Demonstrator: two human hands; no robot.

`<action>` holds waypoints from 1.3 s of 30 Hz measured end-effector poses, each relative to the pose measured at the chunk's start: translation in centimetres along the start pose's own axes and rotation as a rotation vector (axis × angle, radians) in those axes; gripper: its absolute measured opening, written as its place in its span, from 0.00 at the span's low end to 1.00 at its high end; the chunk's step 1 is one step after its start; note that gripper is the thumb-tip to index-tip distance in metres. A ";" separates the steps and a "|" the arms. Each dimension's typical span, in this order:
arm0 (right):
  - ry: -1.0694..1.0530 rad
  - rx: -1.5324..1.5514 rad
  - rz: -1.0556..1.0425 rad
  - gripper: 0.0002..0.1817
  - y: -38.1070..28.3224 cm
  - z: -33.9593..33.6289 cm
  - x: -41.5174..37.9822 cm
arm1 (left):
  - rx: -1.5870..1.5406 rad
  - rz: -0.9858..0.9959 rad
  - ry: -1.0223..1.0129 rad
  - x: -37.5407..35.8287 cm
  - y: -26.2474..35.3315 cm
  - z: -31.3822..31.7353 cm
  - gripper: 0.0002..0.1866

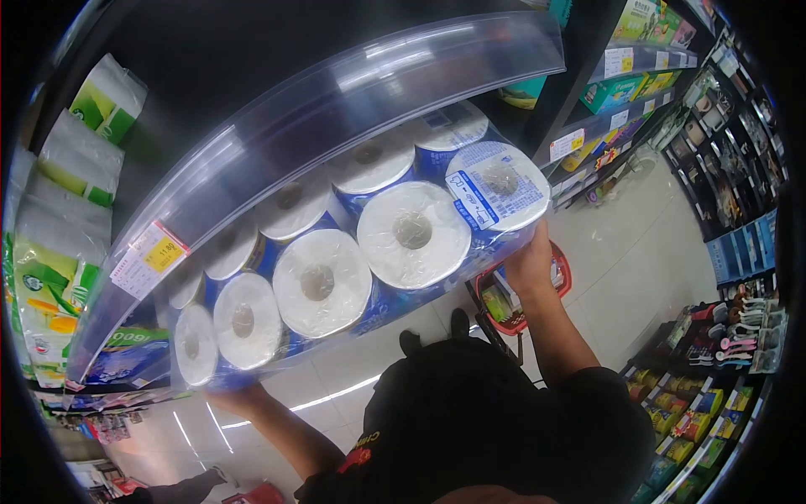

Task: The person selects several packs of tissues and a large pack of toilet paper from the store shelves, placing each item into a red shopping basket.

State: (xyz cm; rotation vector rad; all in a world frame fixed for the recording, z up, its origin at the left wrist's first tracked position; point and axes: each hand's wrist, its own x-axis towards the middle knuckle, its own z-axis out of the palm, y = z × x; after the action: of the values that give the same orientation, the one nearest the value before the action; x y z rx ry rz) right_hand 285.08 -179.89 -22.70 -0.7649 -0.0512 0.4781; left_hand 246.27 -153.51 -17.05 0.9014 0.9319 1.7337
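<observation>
A clear-wrapped pack of toilet paper (323,281) with blue sides is held between my two hands, its white roll ends facing up in two rows. My left hand (233,398) grips the pack's near left end, fingers mostly hidden beneath it. At the right end, my right hand (531,262) wraps round the side below a roll that bears a printed label (478,200); its fingertips are partly hidden. The far row of rolls lies under the clear plastic shelf lip (336,92), so the pack sits partly within the shelf opening.
A price tag (151,259) hangs on the lip. Green-and-white tissue packs (54,286) stand at left. Beside my right forearm is a red shopping basket (561,277) with goods inside. Another person's leg (189,487) shows at lower left. Stocked shelves (684,420) line the right.
</observation>
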 end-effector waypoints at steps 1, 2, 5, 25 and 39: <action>0.001 0.004 0.001 0.25 0.1 -0.1 0.1 | 0.005 0.007 -0.003 0.1 -0.1 -0.3 0.22; 0.001 0.009 0.002 0.25 0.1 -0.1 0.1 | 0.095 0.063 -0.024 0.0 -0.3 -0.5 0.22; 0.003 0.003 -0.002 0.25 0.0 0.2 0.0 | 0.351 0.226 -0.068 0.0 -0.6 -0.8 0.25; 0.029 0.004 0.025 0.24 -0.4 0.7 -0.3 | 0.154 0.088 -0.086 -0.1 -0.5 -1.3 0.22; -0.005 0.011 0.024 0.25 -0.2 0.4 -0.1 | 0.045 -0.089 0.001 -1.5 1.5 2.1 0.28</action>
State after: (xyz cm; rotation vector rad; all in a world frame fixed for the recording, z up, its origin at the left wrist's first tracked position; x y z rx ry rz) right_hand 285.04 -179.81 -22.28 -0.7540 -0.0435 0.5030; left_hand 247.98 -154.94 -15.01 0.8755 1.0003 1.6435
